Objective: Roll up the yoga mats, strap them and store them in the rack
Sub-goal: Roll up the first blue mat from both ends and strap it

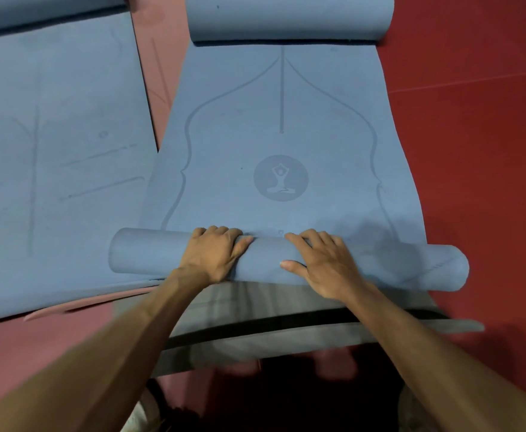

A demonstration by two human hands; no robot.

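Blue yoga mat (240,135) lies spread, both its ends rolled up.

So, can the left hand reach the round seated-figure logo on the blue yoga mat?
Probably yes: the logo lies uncovered just beyond the roll the left hand grips, nothing between.

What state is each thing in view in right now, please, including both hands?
Centre blue yoga mat with round figure emblem: near end rolled, middle flat, far end curled up.
Left blue yoga mat with line markings: lying mostly flat, untouched.
Grey flat mat with black band: spread flat on the floor nearest the person.
Left hand: fingers curled over the near roll.
Right hand: fingers curved over the same roll, thumb on it.
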